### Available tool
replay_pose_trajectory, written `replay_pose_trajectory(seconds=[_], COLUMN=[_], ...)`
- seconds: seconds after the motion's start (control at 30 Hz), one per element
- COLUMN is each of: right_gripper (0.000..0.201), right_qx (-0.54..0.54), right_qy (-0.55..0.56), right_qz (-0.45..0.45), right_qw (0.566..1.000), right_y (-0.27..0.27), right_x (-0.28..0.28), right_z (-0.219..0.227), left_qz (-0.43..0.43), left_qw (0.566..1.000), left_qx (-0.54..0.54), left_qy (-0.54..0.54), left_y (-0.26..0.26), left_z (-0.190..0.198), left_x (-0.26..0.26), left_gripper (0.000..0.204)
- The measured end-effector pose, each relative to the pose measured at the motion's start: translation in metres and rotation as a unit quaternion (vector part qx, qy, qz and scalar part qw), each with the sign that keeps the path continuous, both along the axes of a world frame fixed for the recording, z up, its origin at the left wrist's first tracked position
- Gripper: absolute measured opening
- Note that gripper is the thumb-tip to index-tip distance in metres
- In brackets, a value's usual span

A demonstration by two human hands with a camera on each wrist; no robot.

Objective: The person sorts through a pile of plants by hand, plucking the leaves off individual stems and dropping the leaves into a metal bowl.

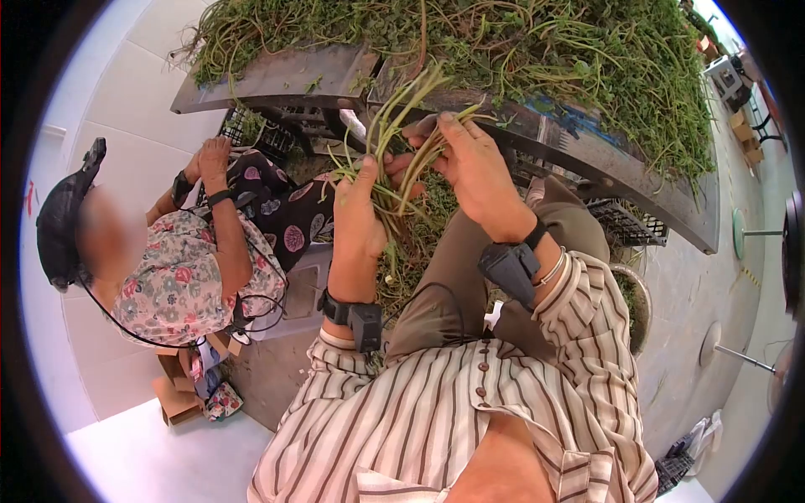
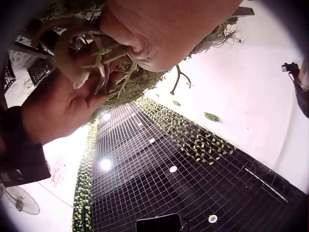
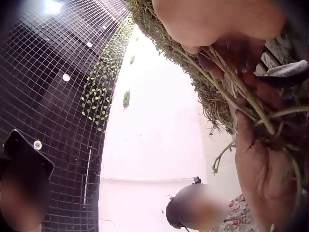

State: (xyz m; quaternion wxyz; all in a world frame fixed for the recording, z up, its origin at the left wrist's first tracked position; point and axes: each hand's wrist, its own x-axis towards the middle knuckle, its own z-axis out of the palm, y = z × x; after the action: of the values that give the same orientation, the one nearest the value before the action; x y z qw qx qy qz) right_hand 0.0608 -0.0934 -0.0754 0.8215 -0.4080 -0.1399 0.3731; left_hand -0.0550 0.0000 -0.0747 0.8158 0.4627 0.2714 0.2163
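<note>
In the head view the left hand grips a bunch of long green stems, its thumb pointing up along them. Beside it the right hand pinches several stems between thumb and fingers. In the left wrist view the left hand is close to the camera, and the right hand lies beyond bent stems. From the right wrist, stems run between the right hand and the left hand. Some fingertips are hidden behind stems.
A table in front bears a large heap of greens. At the left sits a person in a floral shirt. Black crates stand under the table, and more greens lie below the hands. Cardboard boxes are at lower left.
</note>
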Motion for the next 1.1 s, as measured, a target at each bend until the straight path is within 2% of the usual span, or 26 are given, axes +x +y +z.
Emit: replay_pose_trajectory(seconds=[0.07, 0.13, 0.23, 0.27, 0.33, 0.43, 0.5, 0.57, 0.63, 0.7, 0.73, 0.8, 0.9, 1.07, 1.1], right_gripper=[0.024, 0.024, 0.023, 0.023, 0.023, 0.021, 0.022, 0.019, 0.017, 0.017, 0.017, 0.023, 0.021, 0.019, 0.019], right_qx=[0.027, 0.054, 0.073, 0.081, 0.090, 0.067, -0.010, -0.042, -0.072, -0.083, -0.082, -0.030, -0.043, -0.030, -0.078], right_qy=[0.013, 0.025, 0.042, 0.034, 0.026, 0.025, 0.018, -0.007, -0.032, -0.176, -0.176, -0.239, -0.256, -0.249, -0.231], right_qz=[-0.003, -0.006, -0.026, -0.003, 0.018, 0.059, 0.096, 0.099, 0.103, 0.139, 0.139, 0.132, 0.120, 0.092, 0.095], right_qw=[1.000, 0.998, 0.996, 0.996, 0.995, 0.996, 0.995, 0.994, 0.992, 0.971, 0.971, 0.961, 0.958, 0.964, 0.965], right_y=[-0.001, -0.005, -0.009, -0.009, -0.010, -0.012, -0.010, -0.007, -0.006, -0.007, -0.004, 0.003, 0.002, 0.001, -0.001], right_x=[0.005, 0.010, 0.014, 0.015, 0.015, 0.011, 0.007, 0.001, -0.006, -0.011, -0.014, -0.019, -0.020, -0.018, -0.016], right_z=[0.001, 0.005, 0.008, 0.006, 0.003, 0.002, 0.003, 0.006, 0.011, 0.020, 0.014, 0.001, -0.001, -0.003, -0.003], left_qz=[0.067, 0.058, 0.090, 0.088, 0.076, 0.070, 0.072, 0.070, 0.058, 0.045, 0.049, 0.053, 0.088, 0.088, 0.093], left_qw=[0.996, 0.996, 0.989, 0.989, 0.974, 0.970, 0.967, 0.950, 0.954, 0.957, 0.966, 0.973, 0.977, 0.982, 0.980], left_qx=[-0.020, -0.017, 0.096, 0.097, 0.209, 0.232, 0.240, 0.302, 0.289, 0.276, 0.244, 0.213, 0.184, 0.129, 0.127], left_qy=[-0.058, -0.060, -0.067, -0.066, -0.037, -0.038, -0.036, -0.032, -0.054, -0.076, -0.070, -0.064, -0.069, -0.105, -0.126], left_y=[0.002, 0.004, 0.013, 0.016, 0.019, 0.018, 0.013, 0.008, 0.008, 0.005, 0.001, -0.003, -0.006, -0.009, -0.007], left_z=[-0.006, -0.006, -0.014, -0.015, -0.014, -0.010, -0.005, 0.001, -0.001, 0.000, 0.004, 0.005, 0.003, 0.007, 0.002], left_x=[0.002, 0.000, -0.004, -0.006, -0.007, -0.006, -0.004, -0.002, 0.000, 0.001, -0.001, 0.000, 0.002, 0.002, 0.003], left_gripper=[0.027, 0.030, 0.033, 0.033, 0.033, 0.033, 0.033, 0.036, 0.039, 0.042, 0.041, 0.041, 0.038, 0.025, 0.026])
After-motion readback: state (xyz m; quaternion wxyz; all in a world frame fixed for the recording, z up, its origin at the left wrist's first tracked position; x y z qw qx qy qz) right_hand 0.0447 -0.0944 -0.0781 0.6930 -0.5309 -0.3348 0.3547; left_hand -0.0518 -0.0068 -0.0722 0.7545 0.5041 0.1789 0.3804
